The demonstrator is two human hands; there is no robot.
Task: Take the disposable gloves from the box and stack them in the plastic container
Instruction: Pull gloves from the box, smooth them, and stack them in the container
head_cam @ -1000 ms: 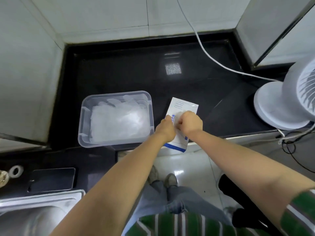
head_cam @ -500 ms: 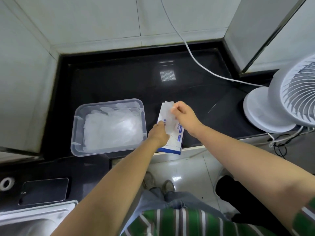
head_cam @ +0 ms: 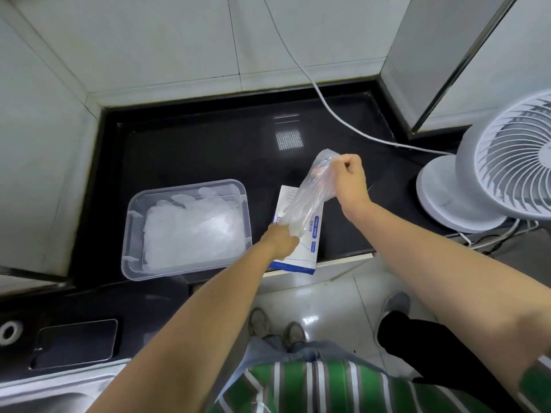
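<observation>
One wide-angle view from the person's head, facing forward and steeply down over the counter toward the wall, close enough that left hand and right hand sit mid-frame; floor along the bottom

Pale grey tiled walls enclose a glossy black stone table; bright grid-shaped reflection on it. White round fan stands right, thin white cable trailing down the wall. Steel sink lower left. Shiny white floor tiles below.
</observation>
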